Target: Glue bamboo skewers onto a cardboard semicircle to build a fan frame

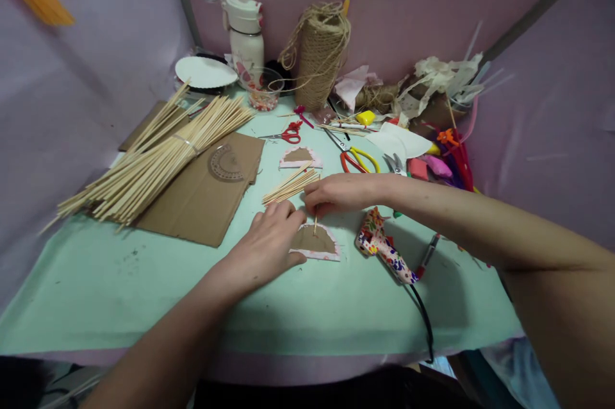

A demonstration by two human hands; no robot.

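A cardboard half-circle edged in pink-and-white cloth lies flat in front of me. My left hand holds its left end to the table, thumb along the lower edge and fingers curled over the upper side. Between the fingertips of my right hand is a thin wooden stick, whose lower end meets the cardboard. The stick's upper part is mostly hidden by the fingers. Just beyond my hands lies a small pile of short sticks, and behind that a second edged half-circle.
A floral-patterned glue gun with a black cord lies at right, beside a marker. Bundled skewers and a protractor rest on cardboard at left. Red scissors, pliers, twine and a bottle stand or lie behind.
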